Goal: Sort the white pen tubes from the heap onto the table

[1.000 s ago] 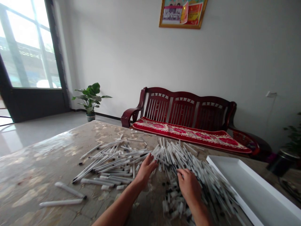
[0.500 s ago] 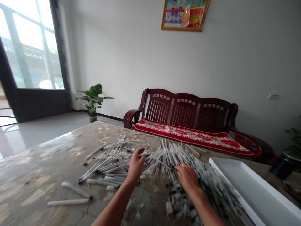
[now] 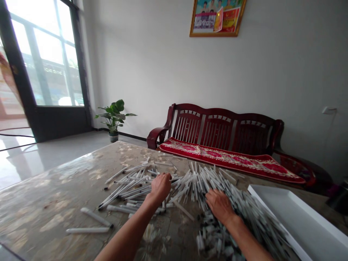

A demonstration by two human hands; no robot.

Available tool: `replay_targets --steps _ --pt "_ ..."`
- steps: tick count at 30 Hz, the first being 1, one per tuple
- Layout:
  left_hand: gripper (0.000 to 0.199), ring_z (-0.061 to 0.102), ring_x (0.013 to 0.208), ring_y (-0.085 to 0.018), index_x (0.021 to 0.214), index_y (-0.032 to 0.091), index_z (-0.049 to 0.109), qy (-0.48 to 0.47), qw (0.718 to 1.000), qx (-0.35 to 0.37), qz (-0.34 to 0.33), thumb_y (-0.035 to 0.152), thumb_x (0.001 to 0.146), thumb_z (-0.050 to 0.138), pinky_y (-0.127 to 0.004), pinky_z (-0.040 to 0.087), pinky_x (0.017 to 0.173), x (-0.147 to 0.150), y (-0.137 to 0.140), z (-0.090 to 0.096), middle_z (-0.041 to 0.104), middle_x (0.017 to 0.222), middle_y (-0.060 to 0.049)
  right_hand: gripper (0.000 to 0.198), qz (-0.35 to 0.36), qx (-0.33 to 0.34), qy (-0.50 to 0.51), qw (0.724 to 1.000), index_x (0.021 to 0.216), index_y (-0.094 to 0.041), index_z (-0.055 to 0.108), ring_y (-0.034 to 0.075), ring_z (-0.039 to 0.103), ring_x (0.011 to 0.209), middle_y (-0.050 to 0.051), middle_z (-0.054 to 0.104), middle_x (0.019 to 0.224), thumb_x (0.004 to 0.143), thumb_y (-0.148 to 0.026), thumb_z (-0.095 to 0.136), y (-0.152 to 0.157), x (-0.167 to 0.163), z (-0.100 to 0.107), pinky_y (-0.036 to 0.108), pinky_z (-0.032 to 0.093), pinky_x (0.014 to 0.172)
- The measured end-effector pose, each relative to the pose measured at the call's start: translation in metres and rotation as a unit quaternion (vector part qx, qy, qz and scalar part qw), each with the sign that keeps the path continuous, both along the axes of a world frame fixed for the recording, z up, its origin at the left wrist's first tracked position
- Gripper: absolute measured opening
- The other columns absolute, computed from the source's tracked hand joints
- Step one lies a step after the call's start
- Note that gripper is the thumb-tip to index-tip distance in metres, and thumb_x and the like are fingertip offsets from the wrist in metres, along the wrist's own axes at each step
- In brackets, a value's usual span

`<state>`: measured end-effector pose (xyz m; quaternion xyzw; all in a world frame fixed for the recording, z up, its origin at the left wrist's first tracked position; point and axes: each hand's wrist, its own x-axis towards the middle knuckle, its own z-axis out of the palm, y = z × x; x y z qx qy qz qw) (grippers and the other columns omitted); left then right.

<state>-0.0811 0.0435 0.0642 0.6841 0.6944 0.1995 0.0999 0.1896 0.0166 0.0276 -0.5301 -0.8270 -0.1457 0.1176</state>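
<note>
White pen-like tubes crowd round both hands in my head view. I see the left hand [image 3: 161,186] over the left heap [image 3: 134,177], fingers curled in and back toward the camera; its fingertips are hidden, so I cannot tell whether it grips a tube. I have the right hand [image 3: 219,203] low at the inner edge of the right heap [image 3: 254,210], fingers bent down, tips out of sight; whether they hold anything I cannot tell. Between the hands, one loose tube [image 3: 183,210] lies slanting on the patterned table [image 3: 62,199]. Just below the right hand sits a pile of small cap-like pieces [image 3: 213,233], clear and dark. Two tubes [image 3: 87,230] lie apart from the left heap, at its near left. Right of the right heap, I make out a shallow white tray [image 3: 307,214]. Past the table's far edge stands a dark red bench [image 3: 217,128] with a red floral cloth [image 3: 217,154] on its seat.
</note>
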Motion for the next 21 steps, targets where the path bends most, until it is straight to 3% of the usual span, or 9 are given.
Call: replay_targets --steps 5,13,17,19,21 --pt "0.023 0.061 0.106 -0.029 0.090 0.018 0.073 0.060 0.998 0.000 -0.036 0.006 0.078 0.058 -0.033 0.045 0.087 0.011 0.003 -0.006 0.069 0.104 -0.015 0.020 -0.013 0.006 0.036 0.999 0.080 -0.020 0.069 0.019 0.062 0.084 0.005 0.068 0.086 0.089 -0.014 0.052 0.001 0.007 0.002 0.027 0.041 0.077" --pt "0.030 0.058 0.105 -0.029 0.103 0.016 0.069 0.107 0.994 0.007 -0.022 0.007 0.085 0.047 -0.035 0.044 0.088 0.014 0.002 -0.024 0.065 0.111 -0.016 0.028 -0.075 -0.040 0.256 0.963 0.080 -0.022 0.070 0.016 0.066 0.076 0.002 0.072 0.081 0.090 -0.033 0.047 -0.012 0.019 0.015 0.023 0.044 0.068" --pt "0.031 0.057 0.104 -0.028 0.103 0.016 0.068 0.114 0.993 0.012 -0.008 0.008 0.087 0.043 -0.035 0.043 0.087 0.018 0.002 -0.030 0.065 0.110 -0.016 0.027 -0.024 -0.089 0.296 0.951 0.081 -0.023 0.071 0.017 0.065 0.081 0.002 0.071 0.083 0.090 -0.029 0.047 -0.041 -0.003 0.018 0.025 0.045 0.074" --pt "0.030 0.058 0.103 -0.028 0.101 0.017 0.069 0.115 0.993 0.011 -0.010 0.010 0.087 0.043 -0.034 0.043 0.086 0.018 0.004 -0.032 0.065 0.109 -0.015 0.019 0.024 -0.106 0.256 0.961 0.091 -0.026 0.072 0.018 0.062 0.090 0.001 0.071 0.090 0.087 -0.026 0.054 -0.060 -0.025 0.017 0.027 0.044 0.082" --pt "0.028 0.058 0.103 -0.028 0.100 0.018 0.069 0.116 0.993 0.012 -0.017 0.012 0.087 0.045 -0.034 0.043 0.085 0.018 0.006 -0.033 0.065 0.108 -0.015 0.027 0.079 -0.127 0.214 0.965 0.109 -0.033 0.069 0.019 0.057 0.105 0.000 0.068 0.109 0.083 -0.029 0.064 -0.080 -0.049 0.014 0.029 0.040 0.093"
